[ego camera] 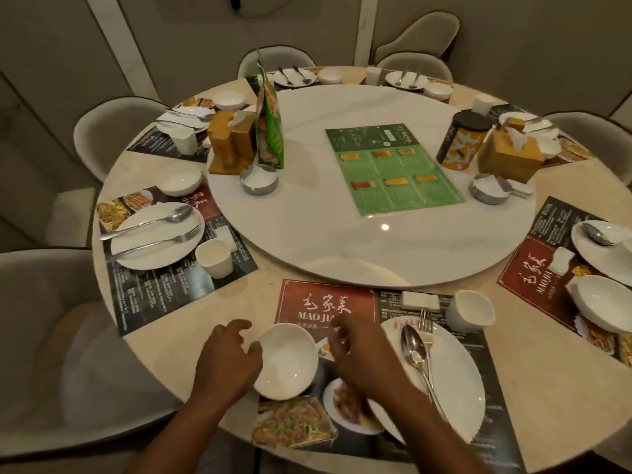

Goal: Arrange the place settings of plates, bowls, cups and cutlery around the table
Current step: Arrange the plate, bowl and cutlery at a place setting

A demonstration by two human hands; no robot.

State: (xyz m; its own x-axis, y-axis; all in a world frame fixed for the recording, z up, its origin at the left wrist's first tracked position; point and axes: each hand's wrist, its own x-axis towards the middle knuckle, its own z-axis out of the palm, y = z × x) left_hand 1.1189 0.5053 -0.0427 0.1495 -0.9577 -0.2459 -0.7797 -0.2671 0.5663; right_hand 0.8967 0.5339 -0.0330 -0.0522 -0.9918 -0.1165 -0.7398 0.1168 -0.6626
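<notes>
On the printed placemat (307,302) nearest me stands a white bowl (287,360). My left hand (229,360) rests against the bowl's left rim with fingers spread. My right hand (362,354) hovers just right of the bowl, fingers loosely curled and holding nothing. Further right lies a white plate (455,381) carrying a spoon (415,350) and a fork (426,331). A white cup (470,309) stands beyond the plate, and a small folded napkin (419,299) lies to its left.
Other settings ring the round table: plate with spoon and fork (157,234), bowl (179,179) and cup (214,256) on the left, plate (605,254) and bowl (602,302) on the right. The lazy Susan (342,241) holds a green menu (393,165), tissue boxes, ashtrays. Grey chairs surround the table.
</notes>
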